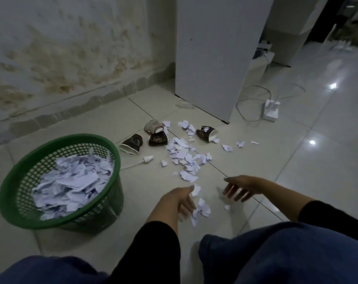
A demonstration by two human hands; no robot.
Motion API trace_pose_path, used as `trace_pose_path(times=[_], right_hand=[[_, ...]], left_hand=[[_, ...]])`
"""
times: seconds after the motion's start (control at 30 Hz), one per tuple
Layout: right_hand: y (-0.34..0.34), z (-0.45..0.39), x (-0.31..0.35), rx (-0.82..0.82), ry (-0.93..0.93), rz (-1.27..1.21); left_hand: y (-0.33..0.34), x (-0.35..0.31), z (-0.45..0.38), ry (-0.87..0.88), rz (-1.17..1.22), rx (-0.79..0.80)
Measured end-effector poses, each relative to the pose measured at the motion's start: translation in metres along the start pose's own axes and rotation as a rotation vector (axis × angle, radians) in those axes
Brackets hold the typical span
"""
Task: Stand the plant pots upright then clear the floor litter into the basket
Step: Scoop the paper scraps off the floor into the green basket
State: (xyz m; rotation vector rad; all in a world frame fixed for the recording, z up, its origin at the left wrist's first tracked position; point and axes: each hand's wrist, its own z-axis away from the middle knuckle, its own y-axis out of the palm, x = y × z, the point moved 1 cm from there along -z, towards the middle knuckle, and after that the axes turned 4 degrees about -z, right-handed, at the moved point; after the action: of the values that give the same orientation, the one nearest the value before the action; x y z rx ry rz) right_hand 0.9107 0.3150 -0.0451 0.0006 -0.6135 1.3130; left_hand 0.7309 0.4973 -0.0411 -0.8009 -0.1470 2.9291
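A: Scraps [201, 209] lie under the left hand [181, 202], whose fingers curl down at them; I can't tell if it grips any. The right hand [238, 188] hovers spread over the floor, holding nothing.

B: And the basket [14, 193]?

A: To the left, half full of paper. Loose bits could drop on the way across.

B: The cups [157, 138]?

A: Tipped over beyond the main litter [183, 156]. A wide sweep might roll them, or snag the cable [130, 166].
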Motion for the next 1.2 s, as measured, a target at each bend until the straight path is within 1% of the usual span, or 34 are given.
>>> trace_pose_path(times=[0.03, 0.1, 0.17, 0.23, 0.3, 0.37, 0.4, 0.47, 0.5, 0.57, 0.63, 0.67, 0.73, 0.77, 0.8, 0.83, 0.87, 0.93, 1.0, 1.07, 1.17, 1.2], right_hand=[[0.004, -0.003, -0.018, 0.005, 0.019, -0.043], [0.015, -0.008, -0.044, 0.061, 0.037, -0.144], [0.025, -0.014, -0.051, 0.103, 0.036, -0.176], [0.033, -0.024, -0.044, 0.095, 0.025, -0.106], [0.038, -0.035, -0.032, 0.084, -0.008, -0.001], [0.043, -0.041, -0.019, 0.083, -0.064, 0.050], [0.043, -0.042, -0.012, 0.057, -0.123, 0.070], [0.044, -0.044, 0.003, -0.062, -0.332, 0.114], [0.043, -0.044, 0.009, -0.137, -0.449, 0.084], [0.043, -0.045, 0.013, -0.241, -0.573, -0.159], [0.044, -0.050, 0.010, -0.299, -0.566, -0.387], [0.045, -0.050, 0.009, -0.279, -0.511, -0.438], [0.051, -0.050, 0.009, -0.128, -0.380, -0.481], [0.054, -0.049, 0.008, -0.056, -0.345, -0.474], [0.055, -0.048, 0.009, -0.030, -0.353, -0.450], [0.054, -0.048, 0.010, -0.058, -0.395, -0.429], [0.051, -0.047, 0.011, -0.125, -0.455, -0.413], [0.037, -0.043, 0.017, -0.215, -0.521, -0.463], [0.017, -0.037, 0.026, -0.208, -0.520, -0.476], [-0.003, -0.033, 0.034, -0.191, -0.496, -0.412], [-0.029, -0.031, 0.037, -0.222, -0.477, -0.366], [-0.036, -0.030, 0.037, -0.236, -0.464, -0.344]], left_hand=[[0.011, 0.008, -0.005, -0.076, -0.060, 0.080], [0.029, 0.016, -0.010, -0.186, -0.187, 0.177], [0.042, 0.018, -0.016, -0.243, -0.249, 0.225], [0.053, 0.018, -0.025, -0.231, -0.221, 0.198], [0.059, 0.017, -0.038, -0.154, -0.073, 0.086], [0.055, 0.012, -0.051, -0.043, 0.102, -0.068], [0.050, 0.006, -0.057, 0.014, 0.102, -0.166], [0.037, -0.006, -0.067, 0.128, 0.015, -0.383], [0.031, -0.012, -0.069, 0.166, -0.004, -0.448], [0.019, -0.024, -0.068, 0.243, 0.049, -0.523], [0.008, -0.030, -0.060, 0.196, 0.180, -0.525], [0.004, -0.031, -0.057, 0.157, 0.222, -0.523], [-0.001, -0.032, -0.053, 0.106, 0.211, -0.533], [-0.002, -0.034, -0.050, 0.089, 0.173, -0.543], [-0.001, -0.037, -0.047, 0.074, 0.149, -0.567], [-0.001, -0.041, -0.047, 0.069, 0.167, -0.581], [-0.001, -0.047, -0.047, 0.064, 0.214, -0.582], [0.001, -0.066, -0.042, 0.086, 0.256, -0.583], [-0.003, -0.092, -0.042, 0.132, 0.272, -0.566], [-0.009, -0.116, -0.044, 0.167, 0.281, -0.556], [-0.015, -0.151, -0.040, 0.186, 0.311, -0.517], [-0.016, -0.163, -0.037, 0.183, 0.295, -0.481]])
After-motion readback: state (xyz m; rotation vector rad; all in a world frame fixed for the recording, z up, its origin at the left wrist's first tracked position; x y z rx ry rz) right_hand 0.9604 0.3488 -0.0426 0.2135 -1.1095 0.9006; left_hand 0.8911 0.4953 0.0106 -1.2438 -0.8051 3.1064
